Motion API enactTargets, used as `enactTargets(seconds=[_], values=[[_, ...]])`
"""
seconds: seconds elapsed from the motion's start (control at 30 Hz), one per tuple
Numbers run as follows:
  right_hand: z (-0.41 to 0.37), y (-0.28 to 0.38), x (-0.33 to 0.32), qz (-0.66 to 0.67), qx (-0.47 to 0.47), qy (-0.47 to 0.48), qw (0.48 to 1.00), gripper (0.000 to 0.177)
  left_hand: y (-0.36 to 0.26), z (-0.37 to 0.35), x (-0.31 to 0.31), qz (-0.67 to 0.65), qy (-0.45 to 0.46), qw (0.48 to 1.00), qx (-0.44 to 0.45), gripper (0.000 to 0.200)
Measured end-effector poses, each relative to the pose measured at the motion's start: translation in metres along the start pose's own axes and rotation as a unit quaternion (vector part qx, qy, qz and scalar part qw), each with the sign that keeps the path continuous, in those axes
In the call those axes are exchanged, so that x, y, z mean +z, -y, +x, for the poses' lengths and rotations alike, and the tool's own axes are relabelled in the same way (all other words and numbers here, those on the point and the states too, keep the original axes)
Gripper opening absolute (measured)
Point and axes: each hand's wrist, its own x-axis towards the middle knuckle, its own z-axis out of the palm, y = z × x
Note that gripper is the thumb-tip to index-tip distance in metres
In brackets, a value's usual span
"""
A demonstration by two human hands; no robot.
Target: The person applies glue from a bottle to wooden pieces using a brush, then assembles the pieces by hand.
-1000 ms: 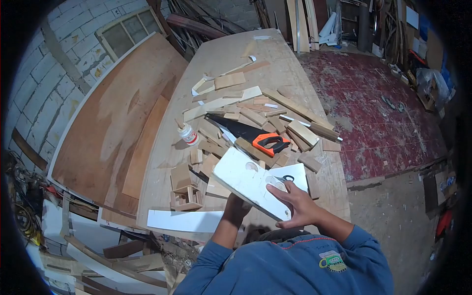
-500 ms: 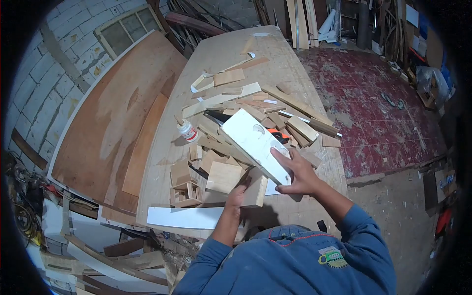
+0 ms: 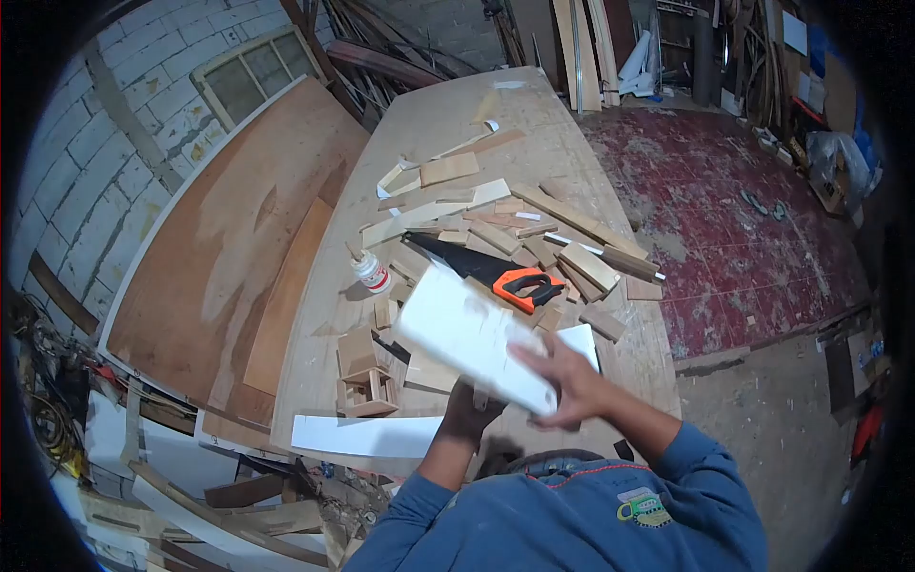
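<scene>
A white-faced board (image 3: 459, 329) with round marks is tilted across the front of the workbench, blurred by motion. My right hand (image 3: 564, 379) is closed on its near right end, thumb and fingers at its edges. My left hand (image 3: 469, 412) is under the board's near edge, curled and in shadow; the wooden block it grips is mostly hidden by the board. Just beyond the board lies a handsaw (image 3: 526, 287) with an orange and black handle and a dark blade, resting among wood offcuts (image 3: 588, 266).
A glue bottle (image 3: 371, 274) stands left of the offcuts. Nearer me are a small wooden box-like piece (image 3: 368, 391) and a white strip (image 3: 367, 434). A large plywood sheet (image 3: 210, 257) leans along the bench's left side. Red flooring (image 3: 724, 219) lies to the right.
The white board has come down and closer to me, uncovering the orange saw handle and blade. My left hand and the wooden block have gone underneath the board.
</scene>
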Motion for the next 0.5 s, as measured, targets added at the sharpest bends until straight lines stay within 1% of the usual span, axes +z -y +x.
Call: enactTargets(seconds=[0.03,0.07,0.1,0.17,0.2,0.23,0.27,0.3,0.37,0.43,0.47,0.5], values=[[-0.001,-0.018,0.000,-0.019,0.042,-0.005,0.999,0.102,0.001,-0.004,0.000,-0.022,0.048,0.998,-0.045,0.039],[0.003,-0.028,-0.005,-0.028,0.150,-0.025,0.988,0.104,0.005,0.001,-0.001,0.001,0.052,0.998,-0.033,0.037],[0.000,-0.054,-0.005,-0.036,0.175,-0.068,0.982,0.106,0.002,0.002,0.006,0.051,0.073,0.995,-0.052,0.032],[-0.008,-0.090,0.007,-0.002,0.173,-0.147,0.974,0.104,0.004,0.002,0.021,0.053,-0.040,0.997,0.027,0.025],[-0.013,-0.090,0.007,-0.002,0.171,-0.144,0.975,0.104,0.003,0.005,0.023,0.052,-0.040,0.997,0.031,0.025],[-0.019,-0.088,0.010,-0.083,0.245,-0.071,0.963,0.102,0.000,0.008,0.025,0.041,-0.092,0.992,0.074,0.025],[-0.027,-0.087,0.014,-0.163,0.314,0.002,0.935,0.100,-0.001,0.010,0.025,0.031,-0.144,0.982,0.115,0.024],[-0.035,-0.093,0.024,-0.193,0.318,0.028,0.928,0.097,-0.001,0.012,0.024,0.031,-0.145,0.982,0.117,0.024],[-0.047,-0.107,0.044,-0.189,0.372,0.076,0.906,0.098,0.001,0.014,0.017,0.057,-0.161,0.973,0.156,0.027],[-0.053,-0.114,0.061,-0.212,0.383,0.090,0.895,0.098,0.004,0.018,0.009,0.053,-0.164,0.972,0.158,0.030],[-0.055,-0.117,0.068,-0.236,0.391,0.102,0.884,0.098,0.006,0.019,0.005,0.049,-0.181,0.969,0.159,0.030],[-0.053,-0.118,0.071,-0.234,0.391,0.103,0.884,0.098,0.007,0.019,0.005,0.045,-0.198,0.966,0.160,0.030]])
